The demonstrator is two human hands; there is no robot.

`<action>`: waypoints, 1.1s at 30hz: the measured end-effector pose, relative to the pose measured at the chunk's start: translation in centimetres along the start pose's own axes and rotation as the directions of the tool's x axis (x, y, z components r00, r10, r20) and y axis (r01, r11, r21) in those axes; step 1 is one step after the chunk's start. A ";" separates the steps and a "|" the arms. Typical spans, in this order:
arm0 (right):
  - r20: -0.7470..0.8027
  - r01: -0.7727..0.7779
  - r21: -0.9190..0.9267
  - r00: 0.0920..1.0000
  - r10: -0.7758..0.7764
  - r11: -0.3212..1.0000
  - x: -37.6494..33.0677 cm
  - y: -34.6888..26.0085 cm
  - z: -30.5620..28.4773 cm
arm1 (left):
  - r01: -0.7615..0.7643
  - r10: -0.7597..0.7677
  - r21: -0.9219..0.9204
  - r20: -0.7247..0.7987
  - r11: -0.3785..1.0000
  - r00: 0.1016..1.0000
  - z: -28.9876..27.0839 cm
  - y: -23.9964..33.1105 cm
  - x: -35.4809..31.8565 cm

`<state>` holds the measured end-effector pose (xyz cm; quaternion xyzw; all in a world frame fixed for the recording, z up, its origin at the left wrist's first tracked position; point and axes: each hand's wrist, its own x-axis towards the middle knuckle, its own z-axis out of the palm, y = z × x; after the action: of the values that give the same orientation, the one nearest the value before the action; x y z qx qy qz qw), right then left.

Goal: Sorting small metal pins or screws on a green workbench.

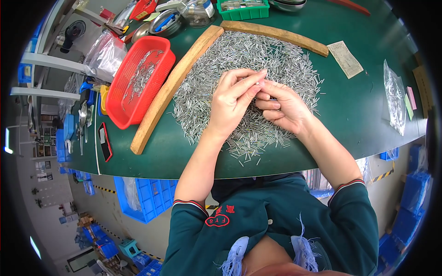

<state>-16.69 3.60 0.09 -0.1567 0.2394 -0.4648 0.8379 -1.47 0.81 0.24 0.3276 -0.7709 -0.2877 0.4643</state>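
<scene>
A wide heap of small silver metal pins (207, 83) is spread over the green tabletop (340, 133). Above the middle of it my left hand (234, 96) and my right hand (286, 106) meet at the fingertips. Each is closed in a pinch, thumb against forefinger. A tiny pale glint shows between the fingertips, too small to name and mostly covered by them. The right hand's other fingers are curled in toward the palm. Two wooden bars, a left one (177, 85) and a back one (276, 36), border the heap and meet at a corner.
Left of the bar stands a red perforated basket (120, 110) with some pins inside. A phone (105, 141) lies near the front edge. Behind are metal bowls (166, 23), a clear jar (198, 13) and a green basket (244, 13). Rightward lie a paper slip (345, 60) and a plastic bag (394, 99).
</scene>
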 end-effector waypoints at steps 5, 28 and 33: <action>0.003 -0.012 -0.007 1.000 0.012 1.000 0.2 0.1 -0.3 | 0.018 -0.017 -0.055 0.017 0.998 1.000 0.0 -0.2 -0.1; 0.024 0.008 -0.010 1.000 -0.007 1.000 0.1 -0.1 -0.2 | -0.003 0.004 -0.094 0.017 0.996 1.000 0.3 -0.4 0.0; 0.029 -0.001 -0.004 1.000 0.001 1.000 0.0 -0.1 -0.1 | -0.019 0.022 -0.109 0.022 0.994 1.000 0.4 -0.4 0.0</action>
<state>-16.80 3.52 0.04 -0.1650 0.2282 -0.4615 0.8413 -1.70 0.64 -0.26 0.2906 -0.7626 -0.3283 0.4755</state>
